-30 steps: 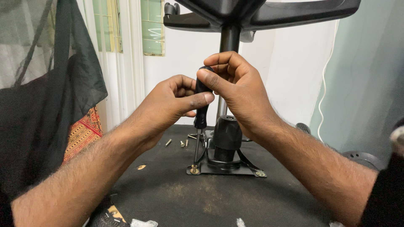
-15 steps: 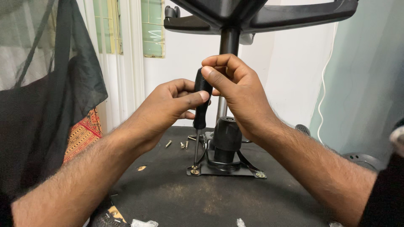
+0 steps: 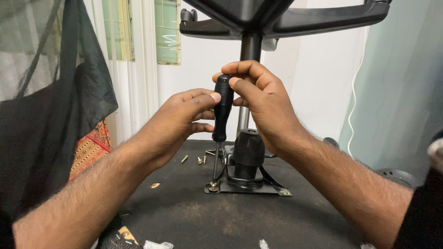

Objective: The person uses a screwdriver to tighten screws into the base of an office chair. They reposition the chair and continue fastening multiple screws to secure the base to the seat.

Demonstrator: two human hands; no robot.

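A screwdriver with a black handle (image 3: 222, 110) stands upright, its shaft running down to a brass screw (image 3: 213, 186) at the front left corner of a black metal mounting plate (image 3: 240, 188). My right hand (image 3: 258, 103) grips the top of the handle from the right. My left hand (image 3: 180, 122) pinches the handle from the left with thumb and fingertips. The plate sits on the dark underside of an overturned chair seat (image 3: 207, 216). A black cylinder (image 3: 248, 152) and a gas-lift column (image 3: 249, 55) rise from the plate.
Several loose brass screws (image 3: 194, 159) lie on the seat behind the plate. The chair's star base (image 3: 286, 18) spreads overhead. A dark cloth (image 3: 60, 115) hangs on the left, beside a patterned orange fabric (image 3: 90, 147). Crumpled plastic (image 3: 157, 244) lies at the near edge.
My left hand's fingers have loosened and slid on the handle while my right hand stays clamped on top; the screwdriver remains upright on the same screw.
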